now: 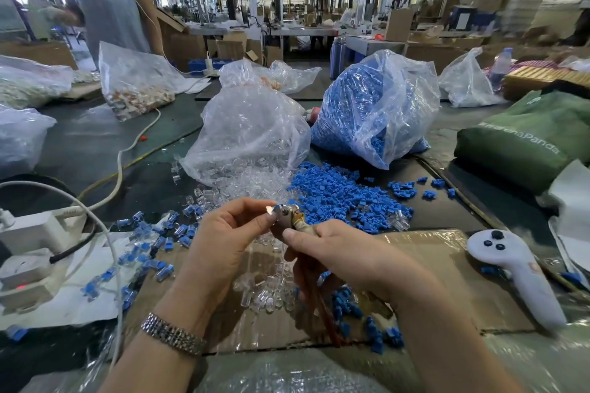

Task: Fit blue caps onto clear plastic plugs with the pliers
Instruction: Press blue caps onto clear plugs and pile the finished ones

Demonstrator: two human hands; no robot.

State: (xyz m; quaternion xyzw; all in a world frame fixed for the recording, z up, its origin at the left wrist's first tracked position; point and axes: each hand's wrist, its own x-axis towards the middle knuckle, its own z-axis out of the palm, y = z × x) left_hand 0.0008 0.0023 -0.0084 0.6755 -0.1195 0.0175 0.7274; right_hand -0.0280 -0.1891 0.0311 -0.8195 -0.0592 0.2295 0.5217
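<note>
Both hands meet mid-bench: the right hand grips the pliers, while the left hand pinches a blue cap at the nose.

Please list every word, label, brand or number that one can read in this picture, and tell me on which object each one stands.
"Panda": the end of a pale printed line on the green bag at the right; the letters before it are too blurred to read.
Logo higher up on the green bag: too small to read.
Signs and screens in the hall behind: too blurred to read.
Pliers, white controller, clear bags: no text visible.
</note>
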